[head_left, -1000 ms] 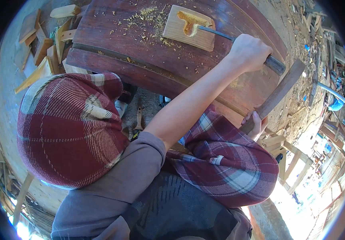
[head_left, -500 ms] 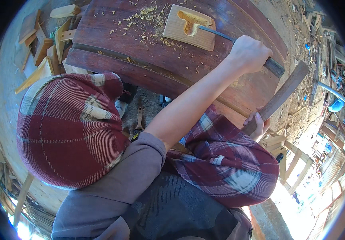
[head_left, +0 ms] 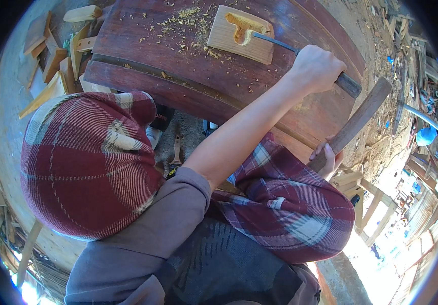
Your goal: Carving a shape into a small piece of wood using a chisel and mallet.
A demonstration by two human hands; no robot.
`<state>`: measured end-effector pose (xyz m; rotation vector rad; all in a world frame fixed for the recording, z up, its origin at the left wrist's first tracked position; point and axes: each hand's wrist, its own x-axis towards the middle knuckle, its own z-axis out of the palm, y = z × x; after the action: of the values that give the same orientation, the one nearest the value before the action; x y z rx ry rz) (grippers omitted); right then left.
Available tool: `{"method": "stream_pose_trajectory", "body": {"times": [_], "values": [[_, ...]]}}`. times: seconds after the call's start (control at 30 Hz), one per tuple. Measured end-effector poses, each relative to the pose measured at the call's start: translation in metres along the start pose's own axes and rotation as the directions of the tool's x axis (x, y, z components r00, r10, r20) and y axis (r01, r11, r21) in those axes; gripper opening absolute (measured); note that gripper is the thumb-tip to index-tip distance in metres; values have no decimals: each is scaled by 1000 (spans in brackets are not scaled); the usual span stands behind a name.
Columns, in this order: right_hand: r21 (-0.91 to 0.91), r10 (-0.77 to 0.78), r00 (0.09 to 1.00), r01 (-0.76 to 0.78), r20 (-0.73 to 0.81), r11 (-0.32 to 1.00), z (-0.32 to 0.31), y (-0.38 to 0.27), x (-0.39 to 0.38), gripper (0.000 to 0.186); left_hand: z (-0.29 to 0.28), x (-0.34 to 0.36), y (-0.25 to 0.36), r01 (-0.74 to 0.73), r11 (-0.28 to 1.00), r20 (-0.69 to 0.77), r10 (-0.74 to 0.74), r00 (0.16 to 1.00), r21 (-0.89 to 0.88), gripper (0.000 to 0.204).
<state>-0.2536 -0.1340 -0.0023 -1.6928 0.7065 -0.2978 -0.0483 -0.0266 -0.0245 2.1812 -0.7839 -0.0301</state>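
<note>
A light wooden block (head_left: 219,39) with a carved, irregular recess lies on the dark red-brown wooden surface (head_left: 163,61). The chisel's blade (head_left: 274,41) reaches into that recess. My left hand (head_left: 316,67) is closed around the chisel's dark handle (head_left: 348,84), its arm stretched diagonally across the view. Lower right, my right hand (head_left: 329,161) grips a long dark wooden bar (head_left: 361,114), which stands angled up beside the chisel handle. Pale shavings (head_left: 188,20) are scattered left of the block. Red plaid cloth covers both my knees.
Loose wood offcuts (head_left: 56,66) lie piled at the left. A brush (head_left: 176,150) lies on the ground between my legs. A pale wooden frame (head_left: 368,203) is at lower right, with scrap wood, a metal pipe and a blue object (head_left: 426,136) along the right rim.
My right hand and the wooden bar have shifted very slightly up and right since a second ago. My left hand and the chisel stay in place.
</note>
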Motion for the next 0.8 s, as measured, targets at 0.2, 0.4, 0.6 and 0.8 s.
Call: {"method": "stream_pose_trajectory", "body": {"times": [0.2, 0.4, 0.6, 0.8], "values": [[-11, 4, 1000, -4, 1, 1000, 0, -1, -1, 36, 2, 1, -2, -16, 1000, -23, 16, 1000, 9, 18], [-16, 4, 1000, -4, -30, 1000, -2, -11, -3, 36, 7, 3, -2, -26, 1000, -59, 25, 998, -3, 16], [305, -145, 961, 215, -235, 928, -11, -14, 6, 41, 8, 8, -2, 10, 1000, -132, -12, 991, -21, 11], [40, -38, 996, 42, -76, 998, 8, -1, 6, 39, 19, 10, -12, 25, 1000, -121, -24, 992, 6, 10]]}}
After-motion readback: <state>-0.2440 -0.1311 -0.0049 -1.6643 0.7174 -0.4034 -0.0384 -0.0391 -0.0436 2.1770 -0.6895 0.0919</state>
